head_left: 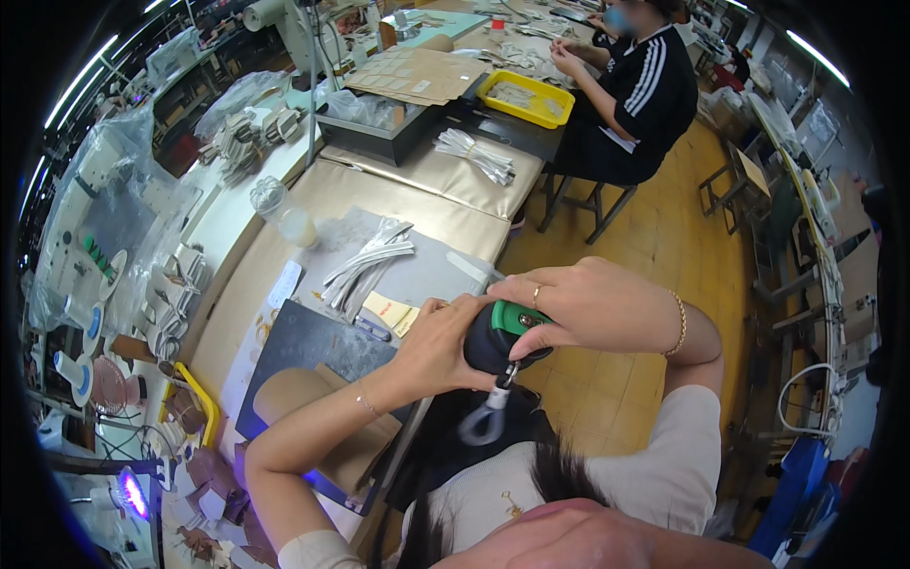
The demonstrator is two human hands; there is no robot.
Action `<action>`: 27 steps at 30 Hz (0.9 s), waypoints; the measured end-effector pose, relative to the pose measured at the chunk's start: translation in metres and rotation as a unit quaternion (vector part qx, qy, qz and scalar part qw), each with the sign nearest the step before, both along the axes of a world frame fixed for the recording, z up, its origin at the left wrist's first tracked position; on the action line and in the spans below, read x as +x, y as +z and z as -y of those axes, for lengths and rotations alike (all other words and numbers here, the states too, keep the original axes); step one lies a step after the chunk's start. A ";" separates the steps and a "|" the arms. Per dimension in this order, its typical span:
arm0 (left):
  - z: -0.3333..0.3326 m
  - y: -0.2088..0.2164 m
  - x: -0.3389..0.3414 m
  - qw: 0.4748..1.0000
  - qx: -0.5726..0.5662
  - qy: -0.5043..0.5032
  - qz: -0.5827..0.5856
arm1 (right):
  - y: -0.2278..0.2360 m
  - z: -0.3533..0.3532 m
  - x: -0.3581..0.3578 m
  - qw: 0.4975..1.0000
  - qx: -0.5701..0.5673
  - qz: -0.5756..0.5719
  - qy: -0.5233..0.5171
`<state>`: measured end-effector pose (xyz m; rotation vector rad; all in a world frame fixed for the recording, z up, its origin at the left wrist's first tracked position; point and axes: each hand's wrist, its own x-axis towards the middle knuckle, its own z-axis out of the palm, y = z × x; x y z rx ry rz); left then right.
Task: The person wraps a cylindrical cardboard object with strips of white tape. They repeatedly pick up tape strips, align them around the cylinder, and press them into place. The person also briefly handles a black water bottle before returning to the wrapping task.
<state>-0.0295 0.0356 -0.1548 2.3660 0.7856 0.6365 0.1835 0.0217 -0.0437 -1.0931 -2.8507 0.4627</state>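
Close to my body, at the table's right edge, both my hands are closed around a black bottle (482, 349) with a green top (512, 318). My left hand (438, 346) grips its dark side. From the right, my right hand (599, 305) reaches over the top, its thumb near a small metal fitting and its fingers at the far rim. A loop strap (485, 424) hangs from the near side on a metal clip. Part of the bottle is hidden behind my fingers. Beyond my left hand lie a yellow notepad (390, 311) and pale strips (370, 262).
A dark mat (301, 343) and brown card pieces (349, 450) lie left of me. Farther off stand a black box (379, 142) and a yellow tray (542, 112). A seated co-worker (654, 95) is at the far right. A lit lamp (131, 493) stands lower left.
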 end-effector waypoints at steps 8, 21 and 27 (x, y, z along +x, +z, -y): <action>-0.002 -0.006 0.003 0.999 0.022 -0.004 0.028 | 0.011 0.000 0.015 0.986 0.098 -0.032 0.133; -0.011 -0.019 0.006 0.993 -0.030 0.008 0.114 | 0.024 -0.011 0.008 0.979 0.099 0.161 -0.073; -0.010 -0.011 0.003 0.985 -0.133 0.004 0.110 | -0.004 -0.031 0.007 0.962 0.158 -0.037 0.219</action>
